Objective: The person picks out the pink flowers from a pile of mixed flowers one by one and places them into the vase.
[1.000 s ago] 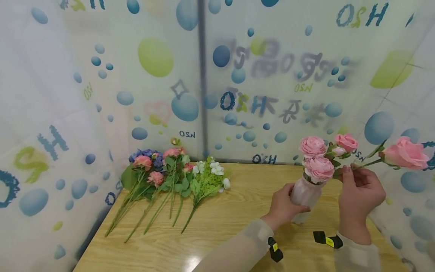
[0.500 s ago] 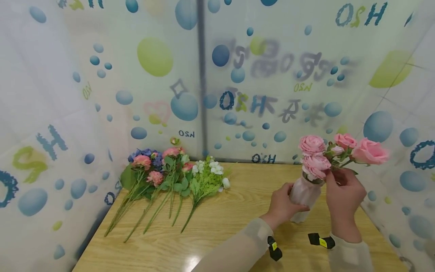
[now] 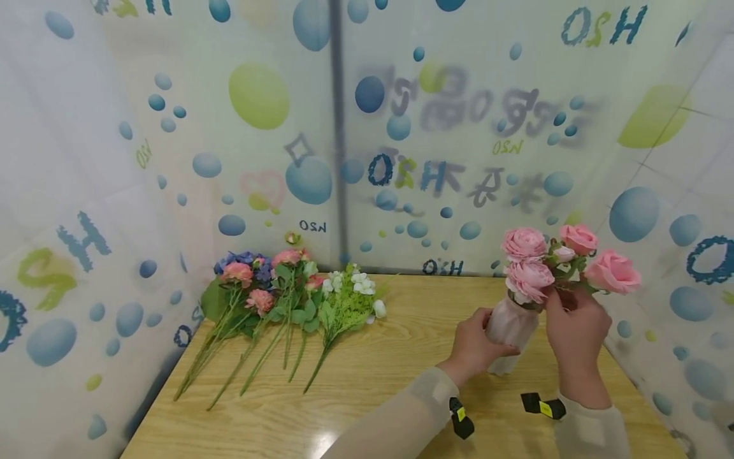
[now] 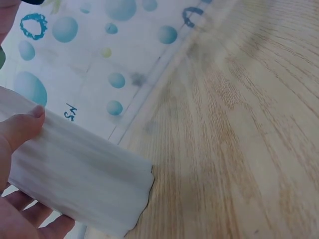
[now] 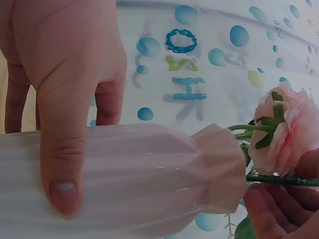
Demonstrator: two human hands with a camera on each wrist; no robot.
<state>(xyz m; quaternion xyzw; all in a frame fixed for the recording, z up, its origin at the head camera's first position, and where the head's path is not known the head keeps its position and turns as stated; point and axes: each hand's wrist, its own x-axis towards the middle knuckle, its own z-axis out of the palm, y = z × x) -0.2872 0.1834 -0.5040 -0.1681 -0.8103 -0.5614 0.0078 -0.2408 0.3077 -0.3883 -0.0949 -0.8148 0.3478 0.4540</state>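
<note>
My left hand (image 3: 471, 343) grips a white fluted vase (image 3: 509, 333) round its body, thumb across the near side. In the left wrist view the vase's scalloped base (image 4: 134, 199) meets the wood tabletop. Two ruffled pink flowers (image 3: 526, 280), a smaller pink rose (image 3: 579, 239) and a bud (image 3: 564, 254) stick up from the vase mouth. Close by the frilled rim (image 5: 227, 169), my right hand (image 3: 578, 335) pinches the green stem (image 5: 284, 180) of a large pink rose (image 3: 613, 272), whose bloom leans to the right. The stem's lower end is hidden by the rim.
On the table's left lie loose stems: blue hydrangea (image 3: 243, 264), coral flowers (image 3: 260, 301) and a white-flowered green spray (image 3: 350, 306). A patterned curtain (image 3: 401, 127) closes off the back and sides of the wooden table (image 3: 390, 370).
My right hand has moved left to the vase mouth and slightly down, bringing the large rose in beside the other blooms. My left hand has stayed on the vase.
</note>
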